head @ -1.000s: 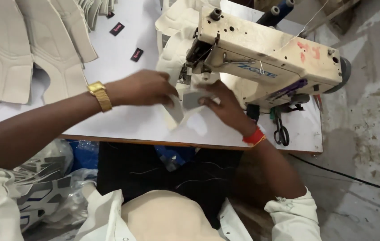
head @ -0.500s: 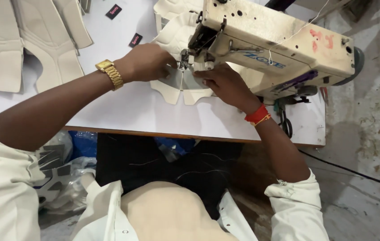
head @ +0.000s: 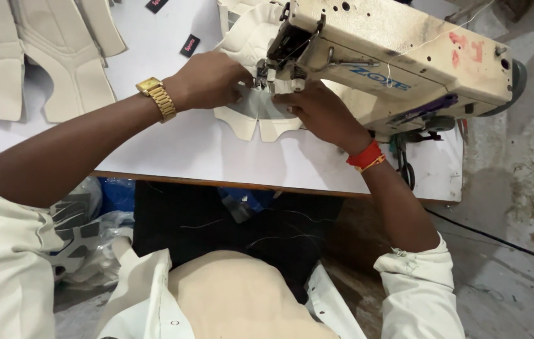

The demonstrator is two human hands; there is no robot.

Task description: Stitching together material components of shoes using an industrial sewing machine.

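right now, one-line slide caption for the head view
Left hand and right hand press a cream fabric piece under the sewing machine needle.

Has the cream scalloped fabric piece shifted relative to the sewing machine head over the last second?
Yes. The cream scalloped fabric piece now lies under the sewing machine head at the needle; earlier it sat in front of it.

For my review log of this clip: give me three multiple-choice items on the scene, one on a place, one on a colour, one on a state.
1. Where is the cream piece?
A. on the floor
B. under the machine head
C. on the lap

2. What colour is the band on the right wrist?
A. red
B. green
C. black

3. What are the hands doing?
A. hanging free
B. pressing the piece flat
C. holding scissors

Key: B, it lies on the table below the machine; A, red shows plainly; B, left hand and right hand rest on it.
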